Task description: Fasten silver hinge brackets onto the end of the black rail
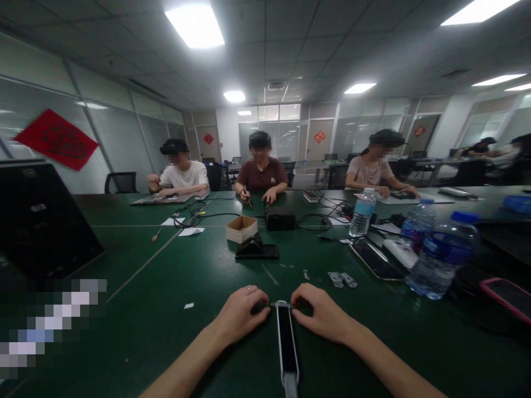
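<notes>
A long black device with a silver frame (287, 345) lies on the green mat, pointing away from me, its near end running out of view. A thin metal piece (281, 304) crosses its far end. My left hand (240, 315) pinches that piece from the left, and my right hand (319, 313) pinches it from the right. The fingertips hide the ends of the piece, so its exact shape cannot be seen. Small metal brackets (338, 279) and tiny metal rings (306, 274) lie on the mat ahead of my right hand.
The green work table (166, 331) holds a soldering stand (256, 249), a small cardboard box (241, 229), plastic water bottles (442, 255), a phone (375, 260) and tangled cables (323, 218). A dark laptop (41, 221) stands at left. Several seated people (261, 168) work across the table.
</notes>
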The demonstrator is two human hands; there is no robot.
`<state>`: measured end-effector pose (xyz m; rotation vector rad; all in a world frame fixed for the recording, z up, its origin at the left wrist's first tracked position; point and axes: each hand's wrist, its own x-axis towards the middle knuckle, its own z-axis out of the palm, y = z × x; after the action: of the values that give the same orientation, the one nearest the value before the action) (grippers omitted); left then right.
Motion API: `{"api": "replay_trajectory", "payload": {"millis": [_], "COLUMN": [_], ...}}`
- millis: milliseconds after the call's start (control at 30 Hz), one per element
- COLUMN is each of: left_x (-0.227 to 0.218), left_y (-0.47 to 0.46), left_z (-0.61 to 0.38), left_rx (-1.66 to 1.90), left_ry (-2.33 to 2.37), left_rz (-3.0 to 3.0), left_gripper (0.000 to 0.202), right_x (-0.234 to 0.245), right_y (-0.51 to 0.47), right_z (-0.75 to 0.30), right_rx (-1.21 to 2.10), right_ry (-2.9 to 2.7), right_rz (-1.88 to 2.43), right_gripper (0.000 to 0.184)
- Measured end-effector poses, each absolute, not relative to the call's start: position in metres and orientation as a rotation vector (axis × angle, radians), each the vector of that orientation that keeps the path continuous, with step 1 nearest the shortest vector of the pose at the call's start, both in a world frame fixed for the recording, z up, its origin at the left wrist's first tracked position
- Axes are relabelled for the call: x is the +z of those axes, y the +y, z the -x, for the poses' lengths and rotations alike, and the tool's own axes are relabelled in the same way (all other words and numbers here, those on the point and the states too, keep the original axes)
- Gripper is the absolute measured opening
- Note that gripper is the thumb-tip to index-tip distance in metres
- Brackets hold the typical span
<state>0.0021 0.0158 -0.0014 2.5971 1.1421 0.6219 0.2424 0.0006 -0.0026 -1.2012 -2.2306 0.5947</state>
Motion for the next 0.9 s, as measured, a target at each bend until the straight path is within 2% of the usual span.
{"api": "replay_trajectory", "payload": {"millis": [900], "left_x": [-0.0037], "left_y": [0.0142], "left_z": [-0.0042], "left_rx": [0.595], "left_ry": [1.169], "left_rz": [-2.601], "left_gripper": [0.011], "right_x": [-0.0011], "right_y": [-0.0008], "right_z": [-0.2394], "right_rx": [0.551], "right_ry": [-2.244], "right_rz": [1.244], "right_gripper": [0.008]}}
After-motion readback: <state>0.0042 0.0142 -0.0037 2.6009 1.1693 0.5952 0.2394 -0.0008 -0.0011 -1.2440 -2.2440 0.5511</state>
